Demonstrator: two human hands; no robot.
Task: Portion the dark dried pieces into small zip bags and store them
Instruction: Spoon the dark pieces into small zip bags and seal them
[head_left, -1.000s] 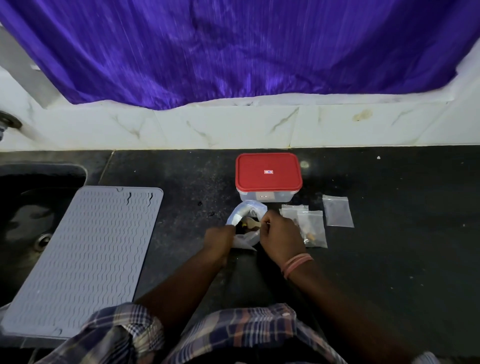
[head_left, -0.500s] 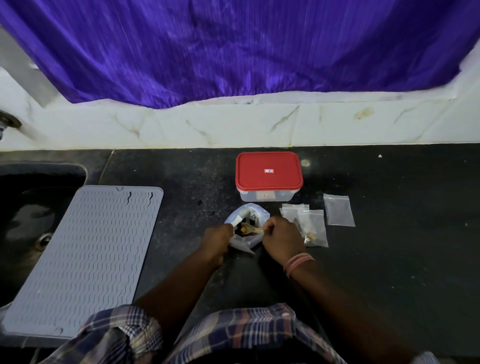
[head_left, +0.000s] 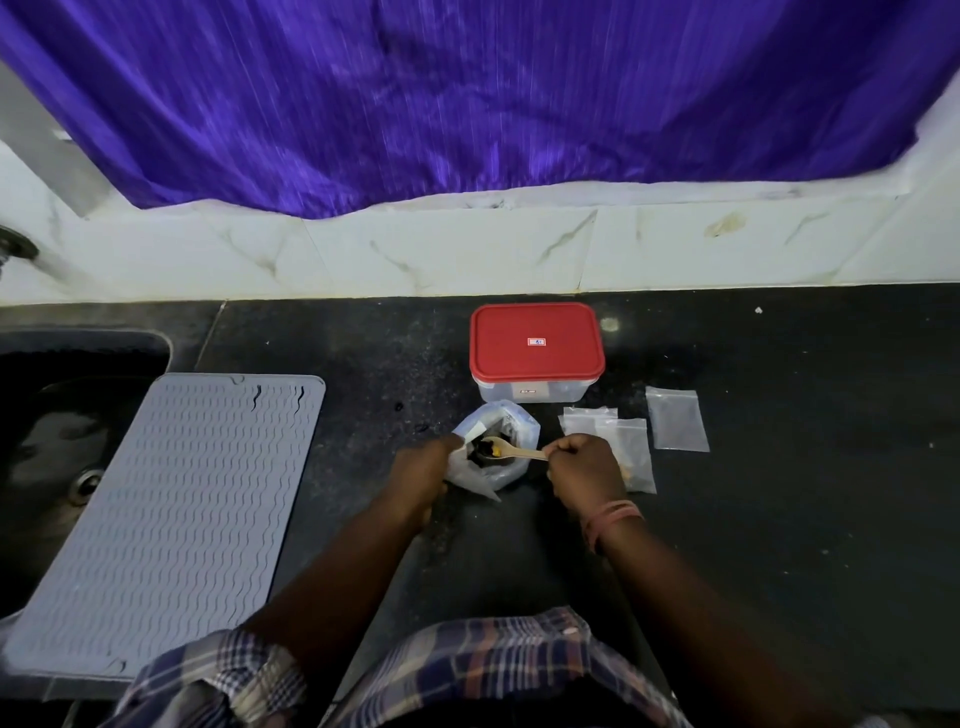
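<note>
Wooden spoon (head_left: 511, 453) in rt hand (head_left: 584, 464)

Home kitchen, black stone counter (head_left: 779, 519), sink (head_left: 62, 415), tiled backsplash (head_left: 467, 254)

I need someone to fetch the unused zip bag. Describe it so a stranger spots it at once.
Find the red-lidded container on the black counter. Just to its right and nearer the person lies the empty zip bag, flat and alone. Unlike the overlapping zip bags beside the right hand, it shows nothing inside and touches no other bag.
</note>
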